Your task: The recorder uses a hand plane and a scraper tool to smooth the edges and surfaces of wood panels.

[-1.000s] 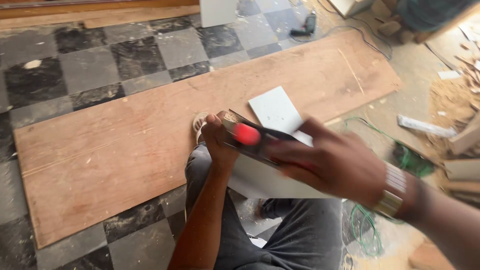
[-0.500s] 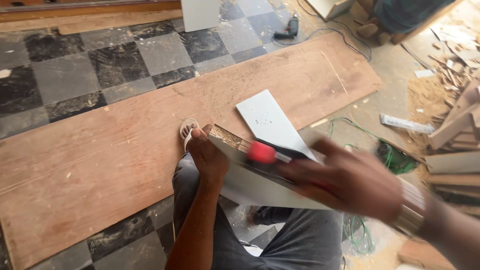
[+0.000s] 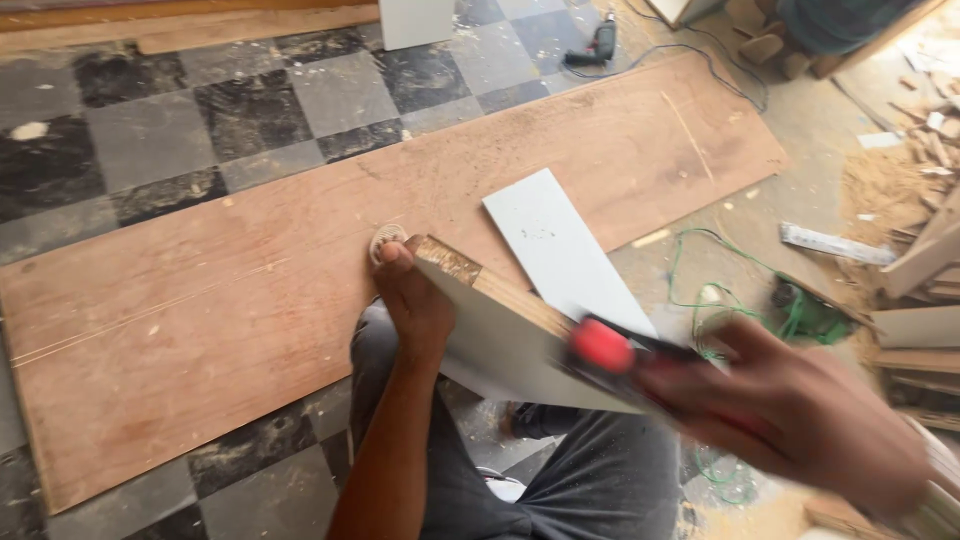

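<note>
My left hand grips the far end of a white laminated board that rests tilted across my lap, its raw wood edge facing up. My right hand, blurred by motion, holds a hand tool with a red knob against that edge, near the board's right part. A second white panel lies flat beyond it, partly on the big brown plywood sheet spread over the checkered floor. My sandalled foot shows just past my left hand.
A power drill with a black cord lies at the top. A green cable runs to a green tool on the right. Wood offcuts and sawdust pile along the right edge. Another white panel stands at the top.
My right hand and the red-knobbed tool slid right along the board's edge, toward me. My left hand kept its hold on the far end. The camera view shifted slightly.
</note>
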